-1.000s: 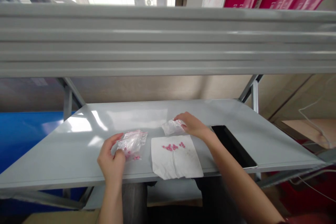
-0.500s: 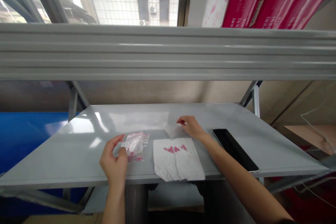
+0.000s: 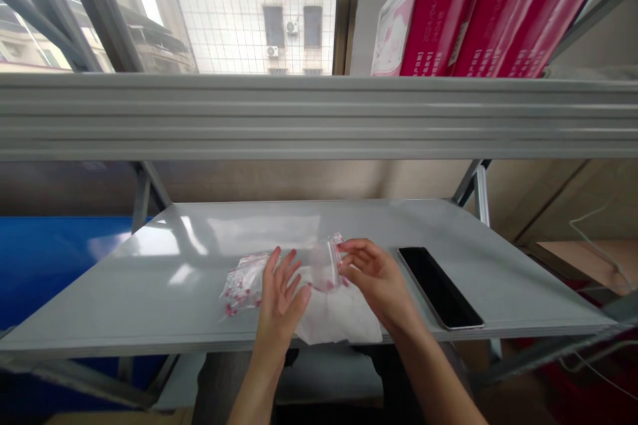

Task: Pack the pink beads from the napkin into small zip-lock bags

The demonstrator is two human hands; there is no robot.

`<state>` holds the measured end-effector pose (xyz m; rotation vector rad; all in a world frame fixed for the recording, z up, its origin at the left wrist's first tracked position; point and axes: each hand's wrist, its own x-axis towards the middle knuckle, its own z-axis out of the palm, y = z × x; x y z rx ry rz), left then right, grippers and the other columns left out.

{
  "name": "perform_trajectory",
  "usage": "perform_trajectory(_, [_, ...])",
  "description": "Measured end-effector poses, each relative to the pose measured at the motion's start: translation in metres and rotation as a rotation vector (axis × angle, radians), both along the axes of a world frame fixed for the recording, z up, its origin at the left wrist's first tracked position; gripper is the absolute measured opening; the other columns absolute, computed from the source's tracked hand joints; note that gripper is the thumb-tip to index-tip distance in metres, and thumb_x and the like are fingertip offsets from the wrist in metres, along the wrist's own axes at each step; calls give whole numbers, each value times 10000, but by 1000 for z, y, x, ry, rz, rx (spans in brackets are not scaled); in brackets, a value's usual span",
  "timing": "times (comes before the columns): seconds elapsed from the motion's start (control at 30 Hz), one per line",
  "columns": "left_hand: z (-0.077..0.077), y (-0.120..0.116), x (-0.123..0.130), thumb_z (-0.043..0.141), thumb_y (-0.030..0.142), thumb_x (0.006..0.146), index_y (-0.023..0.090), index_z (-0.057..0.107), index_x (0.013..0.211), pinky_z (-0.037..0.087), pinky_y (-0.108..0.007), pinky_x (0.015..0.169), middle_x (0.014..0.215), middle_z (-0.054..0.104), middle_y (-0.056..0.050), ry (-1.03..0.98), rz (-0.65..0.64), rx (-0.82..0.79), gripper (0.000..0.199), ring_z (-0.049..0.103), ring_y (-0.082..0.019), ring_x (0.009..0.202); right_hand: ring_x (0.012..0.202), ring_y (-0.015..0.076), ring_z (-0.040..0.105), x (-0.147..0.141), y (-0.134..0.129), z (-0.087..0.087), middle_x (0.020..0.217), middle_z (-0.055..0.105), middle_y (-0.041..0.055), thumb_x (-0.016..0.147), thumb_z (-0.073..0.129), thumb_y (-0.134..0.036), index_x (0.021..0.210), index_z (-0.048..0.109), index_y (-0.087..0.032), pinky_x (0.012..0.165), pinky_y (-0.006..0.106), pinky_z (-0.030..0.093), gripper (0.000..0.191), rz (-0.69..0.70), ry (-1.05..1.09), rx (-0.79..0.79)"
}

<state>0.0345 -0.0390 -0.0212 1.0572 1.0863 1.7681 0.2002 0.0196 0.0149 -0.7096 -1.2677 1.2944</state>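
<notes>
R hand (image 3: 376, 277) is pinching a small clear zip bag (image 3: 326, 265) upright above a white tissue (image 3: 343, 317), pink bits (image 3: 326, 285) showing low in the bag. L hand (image 3: 282, 305) is hanging open just beside it, fingers spread, gripping nothing; hands apart. A fuller zip bag (image 3: 242, 287) is lying at 9 o'clock on the grey shelf (image 3: 149, 279), black tablet (image 3: 438, 287) at 3 o'clock. Risk: if pinch slips or bag tilts, pink bits could spill onto shelf
</notes>
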Motion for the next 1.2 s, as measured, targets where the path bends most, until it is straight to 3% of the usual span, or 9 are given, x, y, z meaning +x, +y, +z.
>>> perform_trajectory(0.1, [1, -3, 13, 816, 439, 730, 285, 381, 1466, 532, -362, 909, 1211, 689, -113, -141, -144, -95, 868, 684, -245, 1064, 707, 122, 601, -5, -20, -11, 994, 723, 39, 638, 880, -196, 941, 696, -225, 695, 266, 514, 356, 152, 151, -154])
perform_trajectory(0.23, [9, -11, 10, 850, 342, 709, 269, 372, 1469, 515, -237, 686, 813, 721, -1, -75, -106, -132, 901, 685, -166, 765, 744, 129, 629, -5, -26, -24, 909, 736, 23, 645, 905, -231, 1033, 715, -221, 695, 241, 485, 432, 247, 202, -331])
perform_trajectory(0.4, [12, -15, 0, 821, 358, 744, 258, 407, 1453, 446, -182, 535, 825, 734, -16, -12, -96, -162, 827, 564, -89, 551, 641, 92, 603, 1, -27, -28, 736, 700, 1, 652, 915, -293, 918, 772, -160, 669, 222, 478, 330, 482, 205, -472])
perform_trajectory(0.53, [13, -17, -2, 820, 372, 733, 246, 424, 1448, 430, -170, 496, 813, 728, -17, -20, -56, -182, 827, 502, -69, 505, 607, 78, 611, 2, -28, -32, 694, 694, -17, 614, 936, -298, 742, 773, -168, 662, 217, 508, 245, 483, 221, -535])
perform_trajectory(0.8, [20, -23, -4, 756, 366, 761, 263, 486, 1418, 417, -186, 469, 809, 716, -14, 122, 84, -215, 719, 539, -96, 522, 535, 85, 609, 4, -29, -35, 640, 730, 22, 704, 876, -335, 702, 785, -155, 543, 193, 482, 202, 517, 61, -357])
perform_trajectory(0.9, [27, -27, -2, 746, 359, 768, 259, 505, 1394, 379, -177, 427, 785, 687, 1, 108, 86, -225, 679, 489, -79, 476, 507, 81, 591, 3, -31, -32, 624, 711, 15, 713, 869, -337, 688, 761, -153, 475, 171, 457, 215, 494, 89, -344])
perform_trajectory(1.07, [25, -31, -3, 759, 379, 760, 257, 501, 1396, 382, -176, 388, 792, 673, -2, 72, 27, -222, 696, 438, -52, 411, 589, 107, 618, 0, -35, -27, 774, 717, 19, 703, 866, -426, 851, 760, -177, 546, 220, 535, 309, 424, 152, -279])
perform_trajectory(1.2, [18, -30, -6, 753, 376, 766, 279, 493, 1400, 397, -179, 386, 789, 676, 11, 127, 64, -203, 692, 460, -62, 414, 532, 98, 594, 0, -38, -30, 642, 693, 5, 716, 861, -385, 719, 752, -164, 545, 220, 514, 246, 373, 33, -227])
